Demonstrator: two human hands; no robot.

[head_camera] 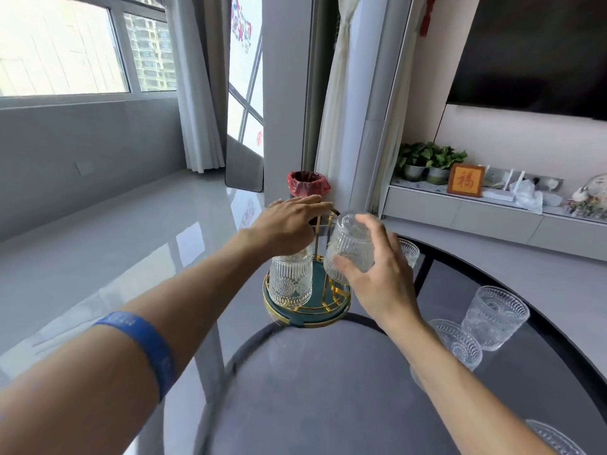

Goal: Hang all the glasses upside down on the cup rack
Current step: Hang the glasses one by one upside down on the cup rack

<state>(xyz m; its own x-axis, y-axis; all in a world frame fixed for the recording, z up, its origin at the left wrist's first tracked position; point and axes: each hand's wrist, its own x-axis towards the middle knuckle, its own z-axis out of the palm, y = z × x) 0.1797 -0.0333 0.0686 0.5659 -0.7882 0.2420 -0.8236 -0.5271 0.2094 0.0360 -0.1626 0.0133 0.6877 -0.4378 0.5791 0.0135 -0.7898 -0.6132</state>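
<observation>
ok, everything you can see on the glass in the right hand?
The glass is clear, with vertical ribs and a thick smooth base. It is upside down, base up and tilted a little left, mouth down over the cup rack. The right hand grips it, thumb on the near side, fingers behind. Whether it touches a gold peg cannot be told.

Clear bumpy glass, shiny gold metal, a smooth see-through table.

The glasses are clear glass with little ridges and round patterns pressed in. The cup rack has thin shiny gold metal bars and a dull green base. The table is smooth dark glass. The floor is glossy grey. A blue band looks soft and matt.
</observation>
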